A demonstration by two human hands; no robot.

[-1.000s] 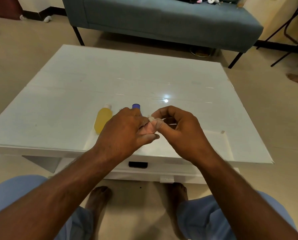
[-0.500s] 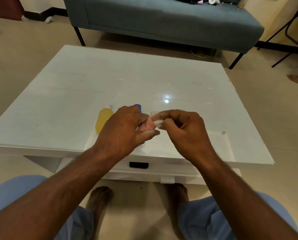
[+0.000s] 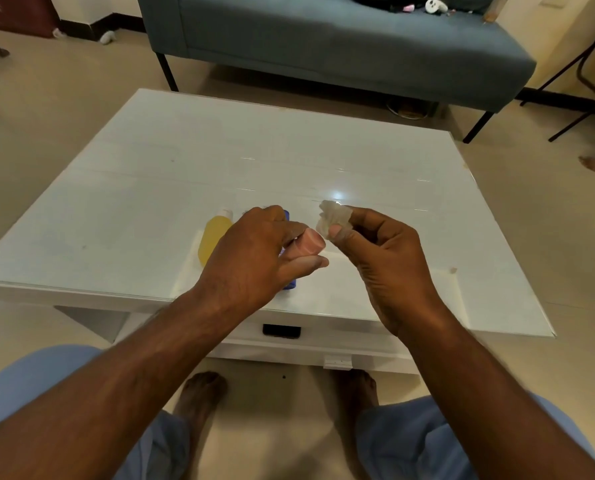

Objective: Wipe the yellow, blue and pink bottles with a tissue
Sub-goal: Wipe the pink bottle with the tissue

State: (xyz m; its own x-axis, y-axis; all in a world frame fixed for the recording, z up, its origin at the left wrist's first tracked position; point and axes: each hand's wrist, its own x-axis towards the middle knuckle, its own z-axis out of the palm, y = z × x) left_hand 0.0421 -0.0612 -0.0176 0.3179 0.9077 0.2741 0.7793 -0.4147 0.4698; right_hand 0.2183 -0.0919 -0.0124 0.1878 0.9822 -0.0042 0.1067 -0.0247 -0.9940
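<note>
Currently: your left hand [image 3: 258, 251] grips the pink bottle [image 3: 310, 241]; your right hand [image 3: 375, 251] pinches the tissue [image 3: 332, 218], just beside its end. Yellow bottle [image 3: 214, 237] and blue bottle [image 3: 286, 216] lie behind your left hand. Step, likely: wiping pink. Next: bring tissue onto bottle.

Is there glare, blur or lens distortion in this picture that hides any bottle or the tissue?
Head view: a small glare spot on the glass table lies just behind the tissue, hiding nothing; the wide lens bows the table's edges; the frame's right edge is blurred. The left hand, not the light, covers most of the pink bottle and blue bottle.
</note>
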